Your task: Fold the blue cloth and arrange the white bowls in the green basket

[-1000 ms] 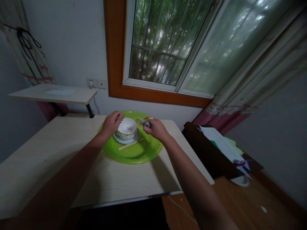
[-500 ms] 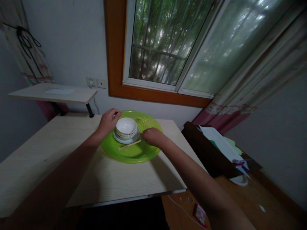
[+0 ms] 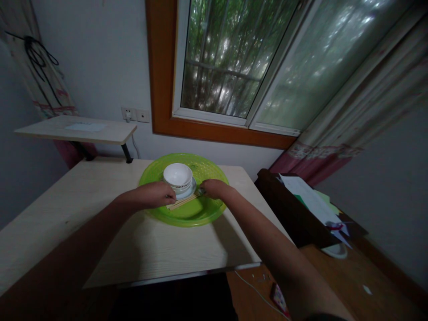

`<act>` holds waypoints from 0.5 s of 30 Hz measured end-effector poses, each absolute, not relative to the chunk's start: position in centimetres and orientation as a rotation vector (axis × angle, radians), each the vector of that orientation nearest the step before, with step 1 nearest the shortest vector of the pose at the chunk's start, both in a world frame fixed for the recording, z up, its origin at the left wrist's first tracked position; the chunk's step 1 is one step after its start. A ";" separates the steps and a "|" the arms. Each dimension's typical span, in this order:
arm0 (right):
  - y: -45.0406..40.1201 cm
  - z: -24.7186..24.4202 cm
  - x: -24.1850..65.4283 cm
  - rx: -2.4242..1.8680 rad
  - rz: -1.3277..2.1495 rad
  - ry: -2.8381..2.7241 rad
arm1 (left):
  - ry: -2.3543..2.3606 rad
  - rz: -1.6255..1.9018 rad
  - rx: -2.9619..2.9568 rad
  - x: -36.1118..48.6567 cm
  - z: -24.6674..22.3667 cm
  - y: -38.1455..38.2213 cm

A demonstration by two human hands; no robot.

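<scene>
A round green tray [image 3: 203,216] lies on the pale table. On it stands a stack of white bowls [image 3: 178,174] on a plate [image 3: 191,191]. Light wooden chopsticks [image 3: 182,202] lie in front of the plate. My left hand [image 3: 159,195] is closed at the front left of the bowls, near the chopsticks' left ends; its fingertips pinch something too small to make out. At the chopsticks' right ends, my right hand [image 3: 212,189] is closed on something small and greyish that I cannot identify.
The pale table [image 3: 160,249] reaches to a raised shelf [image 3: 76,129] with a paper on it at the left. Right of the table is a dark brown piece of furniture [image 3: 287,214] bearing papers [image 3: 307,200]. A window is behind.
My left hand has moved from the bowls' back left down to their front left, beside the chopsticks. My right hand has hardly moved. The chopsticks now show as more than one stick.
</scene>
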State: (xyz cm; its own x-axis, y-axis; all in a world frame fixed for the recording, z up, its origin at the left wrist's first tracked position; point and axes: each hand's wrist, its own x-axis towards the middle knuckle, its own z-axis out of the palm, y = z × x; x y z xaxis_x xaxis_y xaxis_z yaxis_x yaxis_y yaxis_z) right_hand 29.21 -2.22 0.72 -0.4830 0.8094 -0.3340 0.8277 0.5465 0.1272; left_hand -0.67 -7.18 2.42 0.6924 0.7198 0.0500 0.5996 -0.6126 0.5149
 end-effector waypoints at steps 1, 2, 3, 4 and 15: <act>-1.9 0.5 29.1 1.344 -0.090 2.402 | 0.978 0.262 2.398 -0.5 2.1 -7.2; -1.6 0.2 29.0 1.344 -0.105 2.383 | 0.952 0.193 2.361 -0.4 1.8 -7.1; -1.4 0.0 28.9 1.342 -0.115 2.376 | 0.952 0.150 2.332 -0.3 1.5 -7.0; -1.3 -0.2 28.8 1.342 -0.119 2.380 | 0.987 0.152 2.317 -0.3 1.1 -6.8; -1.2 -1.5 28.4 1.352 -0.132 2.376 | 1.092 0.075 2.301 -0.4 -2.9 -3.7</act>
